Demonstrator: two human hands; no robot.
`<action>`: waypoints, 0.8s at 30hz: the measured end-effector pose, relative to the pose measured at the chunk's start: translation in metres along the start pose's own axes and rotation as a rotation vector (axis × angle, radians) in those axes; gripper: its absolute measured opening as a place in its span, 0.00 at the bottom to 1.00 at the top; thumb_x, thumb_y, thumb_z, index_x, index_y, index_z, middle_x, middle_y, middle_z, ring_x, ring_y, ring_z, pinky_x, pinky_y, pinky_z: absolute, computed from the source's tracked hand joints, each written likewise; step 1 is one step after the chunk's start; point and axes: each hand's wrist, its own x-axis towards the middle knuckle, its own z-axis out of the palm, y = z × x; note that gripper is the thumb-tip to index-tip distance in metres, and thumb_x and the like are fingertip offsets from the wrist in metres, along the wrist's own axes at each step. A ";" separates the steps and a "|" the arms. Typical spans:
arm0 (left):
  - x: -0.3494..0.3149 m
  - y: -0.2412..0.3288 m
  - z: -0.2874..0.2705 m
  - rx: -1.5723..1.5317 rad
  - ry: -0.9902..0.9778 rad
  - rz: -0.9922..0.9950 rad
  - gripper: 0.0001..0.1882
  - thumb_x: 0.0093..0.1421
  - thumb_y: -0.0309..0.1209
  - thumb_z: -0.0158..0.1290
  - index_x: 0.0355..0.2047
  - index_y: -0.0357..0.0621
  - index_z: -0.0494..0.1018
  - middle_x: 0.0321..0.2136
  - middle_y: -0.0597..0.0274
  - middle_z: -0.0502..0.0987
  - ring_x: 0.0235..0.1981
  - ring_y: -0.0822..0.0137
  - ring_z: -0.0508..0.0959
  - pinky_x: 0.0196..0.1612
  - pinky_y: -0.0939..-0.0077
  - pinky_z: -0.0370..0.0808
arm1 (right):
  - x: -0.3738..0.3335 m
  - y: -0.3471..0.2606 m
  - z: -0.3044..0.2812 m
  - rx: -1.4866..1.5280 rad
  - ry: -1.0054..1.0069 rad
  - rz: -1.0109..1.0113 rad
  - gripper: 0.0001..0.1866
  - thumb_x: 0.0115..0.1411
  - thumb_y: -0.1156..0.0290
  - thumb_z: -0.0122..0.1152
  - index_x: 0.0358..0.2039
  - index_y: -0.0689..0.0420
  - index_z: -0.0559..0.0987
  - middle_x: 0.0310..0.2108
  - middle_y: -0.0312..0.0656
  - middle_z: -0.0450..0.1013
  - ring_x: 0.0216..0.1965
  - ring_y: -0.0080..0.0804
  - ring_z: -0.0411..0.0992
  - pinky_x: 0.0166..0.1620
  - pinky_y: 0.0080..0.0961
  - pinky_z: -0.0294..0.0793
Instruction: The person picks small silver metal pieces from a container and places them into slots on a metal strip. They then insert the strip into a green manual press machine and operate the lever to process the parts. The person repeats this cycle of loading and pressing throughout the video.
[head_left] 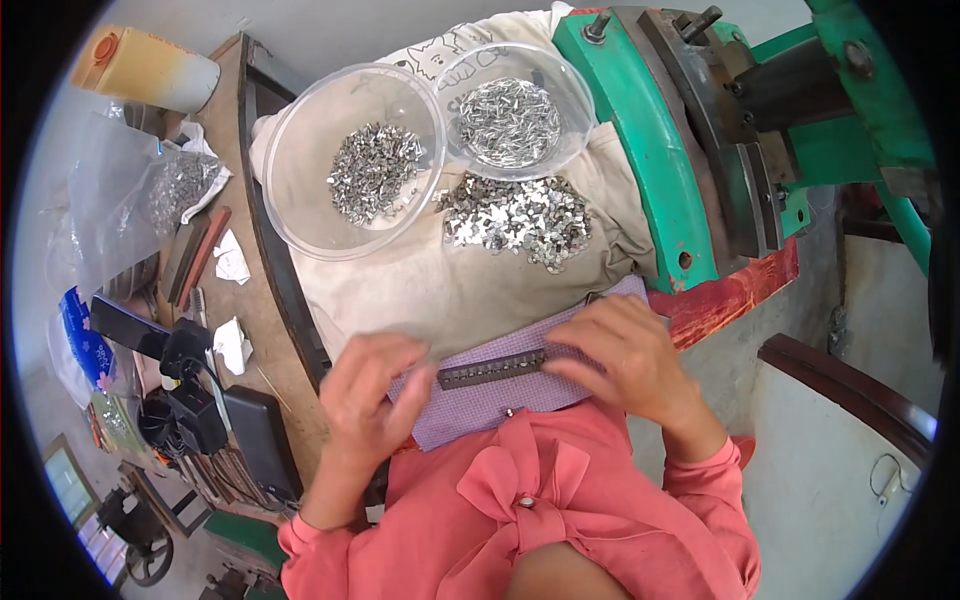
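A dark slotted metal bar (495, 370) lies across a purple woven cloth (470, 418) at my lap, with small pieces set along its slots. My right hand (625, 355) is closed over the bar's right end, thumb on the near side and fingers on the far side. Beside the left end is my left hand (372, 392), its fingers bent and blurred; whether anything is between them is unclear. Beyond the hands, a pile of small shiny metal pieces (525, 218) rests on a beige cloth (370, 295).
Two clear plastic bowls, a larger one (283, 200) and a smaller one (583, 120), contain small metal parts. A green metal machine (645, 190) stands at the right. At left, a wooden table (262, 290) carries a black box (262, 440), plastic bags and a yellowish jug (150, 70).
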 end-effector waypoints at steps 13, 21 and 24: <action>-0.028 -0.010 0.007 0.198 -0.208 0.080 0.19 0.43 0.27 0.70 0.37 0.43 0.78 0.33 0.59 0.77 0.33 0.56 0.77 0.34 0.64 0.73 | -0.009 0.002 0.015 -0.093 0.016 -0.086 0.15 0.48 0.67 0.75 0.37 0.53 0.83 0.34 0.33 0.74 0.37 0.36 0.72 0.42 0.34 0.69; 0.000 -0.023 0.002 0.284 -0.185 0.130 0.19 0.42 0.27 0.69 0.36 0.43 0.78 0.34 0.59 0.78 0.33 0.56 0.78 0.35 0.64 0.74 | 0.016 0.011 0.018 -0.164 0.097 -0.122 0.16 0.46 0.67 0.76 0.37 0.53 0.84 0.33 0.34 0.73 0.36 0.35 0.72 0.41 0.33 0.68; 0.000 -0.025 0.004 0.236 -0.206 0.062 0.19 0.43 0.26 0.69 0.37 0.43 0.78 0.35 0.59 0.78 0.35 0.56 0.77 0.37 0.64 0.74 | 0.015 0.011 0.021 -0.154 0.081 -0.089 0.17 0.45 0.66 0.77 0.36 0.52 0.85 0.32 0.33 0.73 0.36 0.36 0.71 0.41 0.33 0.66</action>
